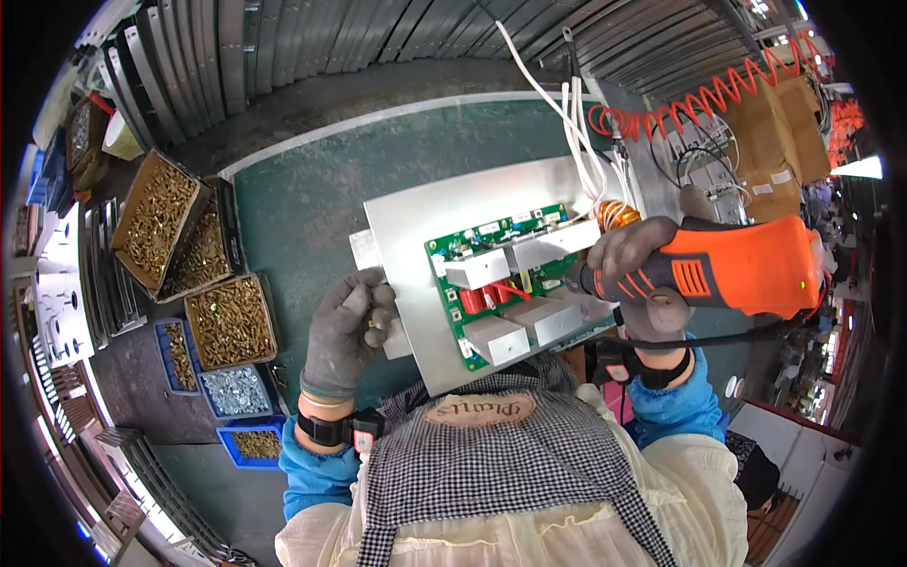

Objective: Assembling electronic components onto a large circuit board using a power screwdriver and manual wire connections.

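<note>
My right hand point(635, 253), in a grey glove, is wrapped round an orange and black power screwdriver point(742, 267). The tool lies almost level, its black nose pointing left over a green circuit board point(463, 326). Silver heat sink blocks point(496, 340) and red components point(472, 300) stand on that board, which rests on a flat silver metal plate point(406, 246). Beside the plate's left edge, my gloved left hand point(345, 331) is closed, with small brass-coloured screws point(375, 333) showing at its fingertips. The driver's tip is hard to make out against the board.
Left on the green-topped bench point(302, 208) are cardboard boxes of brass screws point(227, 321) and blue trays point(236, 391) of small hardware. White cables point(578, 142) rise from the board's far right. A red coiled hose point(699, 99) hangs at upper right; metal strips point(312, 38) line the back.
</note>
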The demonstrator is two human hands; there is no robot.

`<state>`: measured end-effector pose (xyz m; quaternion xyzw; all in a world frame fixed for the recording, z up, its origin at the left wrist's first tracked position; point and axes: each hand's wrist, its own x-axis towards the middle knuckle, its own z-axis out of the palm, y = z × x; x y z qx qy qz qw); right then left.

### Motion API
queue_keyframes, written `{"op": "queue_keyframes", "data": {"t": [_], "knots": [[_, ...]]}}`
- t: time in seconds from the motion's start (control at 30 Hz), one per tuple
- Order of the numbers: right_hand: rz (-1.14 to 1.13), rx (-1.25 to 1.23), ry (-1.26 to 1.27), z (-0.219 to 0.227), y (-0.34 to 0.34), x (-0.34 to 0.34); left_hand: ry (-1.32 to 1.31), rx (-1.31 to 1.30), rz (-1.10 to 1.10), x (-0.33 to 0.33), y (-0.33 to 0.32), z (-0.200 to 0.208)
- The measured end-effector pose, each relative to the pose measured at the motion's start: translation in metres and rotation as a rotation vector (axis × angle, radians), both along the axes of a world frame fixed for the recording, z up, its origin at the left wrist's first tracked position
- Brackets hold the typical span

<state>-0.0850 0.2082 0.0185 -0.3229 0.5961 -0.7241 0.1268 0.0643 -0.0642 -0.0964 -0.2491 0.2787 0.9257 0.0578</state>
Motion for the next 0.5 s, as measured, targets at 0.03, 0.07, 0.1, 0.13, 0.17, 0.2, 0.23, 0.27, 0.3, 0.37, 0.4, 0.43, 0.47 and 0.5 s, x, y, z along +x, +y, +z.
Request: {"op": "queue_keyframes", "data": {"t": [0.03,0.07,0.1,0.13,0.17,0.2,0.23,0.27,0.3,0.37,0.4,0.43,0.47,0.5], "knots": [[0.054,0.051,-0.052,0.001,0.005,-0.002,0.008,-0.005,0.002,0.0,0.002,0.002],[-0.053,-0.02,-0.074,0.01,-0.006,0.007,-0.028,-0.007,0.008,0.0,0.005,0.001],[-0.022,-0.072,-0.101,0.014,-0.003,0.011,-0.06,-0.007,0.015,0.001,0.005,-0.001],[0.009,-0.124,-0.127,0.017,0.002,0.009,-0.046,-0.014,0.013,0.002,0.004,-0.003],[0.2,-0.141,-0.034,0.025,0.016,-0.005,-0.052,-0.015,0.009,0.005,0.002,-0.004],[0.381,-0.15,0.055,0.035,0.028,-0.013,-0.065,-0.01,-0.002,0.01,0.002,-0.006],[0.156,-0.306,0.073,0.04,0.029,-0.005,0.004,-0.084,-0.042,0.012,0.002,-0.013],[-0.089,-0.453,0.105,0.048,0.033,0.008,0.018,-0.082,-0.064,0.006,0.001,-0.01],[-0.095,-0.456,0.103,0.053,0.034,0.007,-0.015,-0.131,-0.1,0.007,-0.001,-0.005],[-0.342,-0.473,0.163,0.061,0.039,0.003,-0.023,-0.155,-0.166,0.008,-0.006,-0.008],[-0.347,-0.473,0.153,0.059,0.045,0.003,-0.033,-0.156,-0.169,0.007,-0.008,-0.011],[-0.409,-0.444,0.111,0.057,0.052,0.002,-0.067,-0.116,-0.172,0.006,-0.009,-0.014],[-0.473,-0.415,0.066,0.054,0.057,0.002,-0.103,-0.076,-0.176,0.007,-0.011,-0.014],[-0.496,-0.41,0.039,0.05,0.06,0.001,-0.118,-0.079,-0.178,0.007,-0.011,-0.012]]}}
